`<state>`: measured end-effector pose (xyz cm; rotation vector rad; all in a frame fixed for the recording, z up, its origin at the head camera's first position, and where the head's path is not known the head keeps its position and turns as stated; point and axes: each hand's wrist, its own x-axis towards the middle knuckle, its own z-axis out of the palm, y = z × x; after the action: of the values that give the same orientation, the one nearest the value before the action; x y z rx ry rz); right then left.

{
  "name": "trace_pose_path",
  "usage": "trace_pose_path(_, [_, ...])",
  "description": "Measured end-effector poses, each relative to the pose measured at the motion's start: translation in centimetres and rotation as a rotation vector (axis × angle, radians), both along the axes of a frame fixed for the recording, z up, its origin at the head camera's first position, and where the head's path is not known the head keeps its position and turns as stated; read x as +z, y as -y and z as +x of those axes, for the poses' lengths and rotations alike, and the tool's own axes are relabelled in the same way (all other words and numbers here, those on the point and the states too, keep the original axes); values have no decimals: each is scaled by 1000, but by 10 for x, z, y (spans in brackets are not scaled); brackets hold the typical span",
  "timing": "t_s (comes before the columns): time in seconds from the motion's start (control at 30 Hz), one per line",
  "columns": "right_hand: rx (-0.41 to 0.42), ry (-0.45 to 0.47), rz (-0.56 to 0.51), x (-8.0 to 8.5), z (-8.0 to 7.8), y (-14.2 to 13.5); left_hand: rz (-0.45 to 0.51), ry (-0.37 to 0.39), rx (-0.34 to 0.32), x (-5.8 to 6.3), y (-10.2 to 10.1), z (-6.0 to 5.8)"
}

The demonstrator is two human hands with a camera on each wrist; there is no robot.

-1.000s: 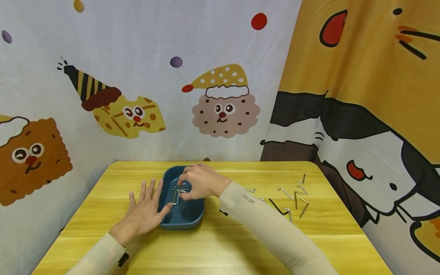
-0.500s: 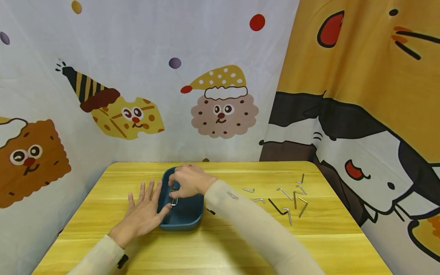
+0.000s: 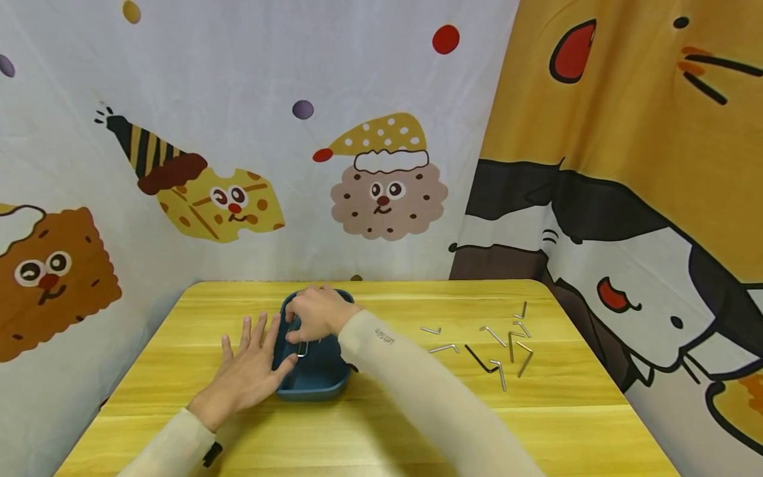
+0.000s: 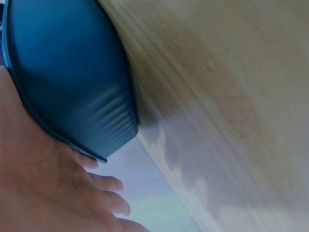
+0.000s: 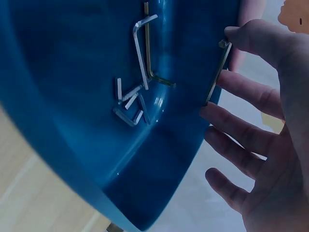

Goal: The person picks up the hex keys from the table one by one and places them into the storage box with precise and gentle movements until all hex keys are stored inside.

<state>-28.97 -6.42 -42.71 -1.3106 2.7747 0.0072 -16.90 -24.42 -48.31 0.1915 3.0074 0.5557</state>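
Note:
A dark blue tray (image 3: 324,377) sits on the table in the head view. My left hand (image 3: 246,371) lies at its left side with fingers spread straight and the thumb over the rim. The left wrist view shows the palm against the tray's outer wall (image 4: 72,72). My right hand (image 3: 318,315) reaches over the tray's back left part. Seen from the right wrist, its thumb and fingertips pinch a hex key (image 5: 218,72) near the tray wall. Several more hex keys (image 5: 140,53) lie on the tray floor, long and short ones mixed.
To the right on the wooden table (image 3: 417,411) several loose hex keys lie scattered, among them a black one (image 3: 479,358) and a brass-toned one (image 3: 525,361). A printed curtain (image 3: 381,79) hangs just behind the table and along its right side.
My right hand has moved left across the tray, now covering much of the hex keys there. Its forearm uncovers more hex keys on the table. The left hand stays in place.

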Motion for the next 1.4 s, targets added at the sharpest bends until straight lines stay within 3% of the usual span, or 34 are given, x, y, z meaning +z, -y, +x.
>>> trace_pose_path(0.23, [0,-16,-9,-9,2,2,5,3,6,-3,-1,-1])
trace_pose_path(0.6, [39,-72,-38,-5,10,-10,6,10,13,-2,-1,-2])
trace_pose_path(0.97, [49,-68,-148,-4,17,-41,-14,-9,15,-3,-2,-2])
trace_pose_path(1.4, [43,-64,-204,-6,25,-83,-14,-4,11,-1,-3,-2])
